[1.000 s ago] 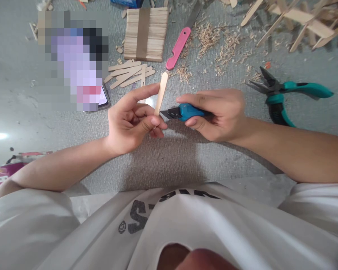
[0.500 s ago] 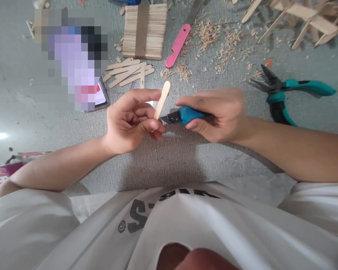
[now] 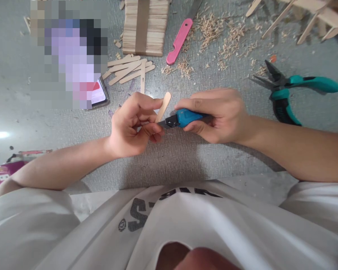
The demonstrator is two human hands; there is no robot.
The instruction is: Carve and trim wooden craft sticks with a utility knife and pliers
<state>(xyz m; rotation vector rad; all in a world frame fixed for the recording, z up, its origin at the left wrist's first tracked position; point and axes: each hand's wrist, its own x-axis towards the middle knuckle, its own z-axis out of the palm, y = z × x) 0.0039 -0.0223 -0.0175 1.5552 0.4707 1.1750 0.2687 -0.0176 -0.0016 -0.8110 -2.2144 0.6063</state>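
Observation:
Between the thumb and fingers of my left hand, a wooden popsicle stick is pinched, its rounded end pointing up and away from me. My right hand is closed round a blue utility knife. The knife's dark blade reaches left to the stick's lower part, close by my left thumb, and seems to touch the wood. Fingers and blade hide the stick's lower end.
Loose popsicle sticks and a banded stick bundle lie beyond my hands. Nearby are a pink-handled blade, wood shavings, teal pliers, a phone and a stick structure.
The blade has come across the stick's lower part from beside it. The stick's rounded end sits lower in view, and my left hand is slightly further right.

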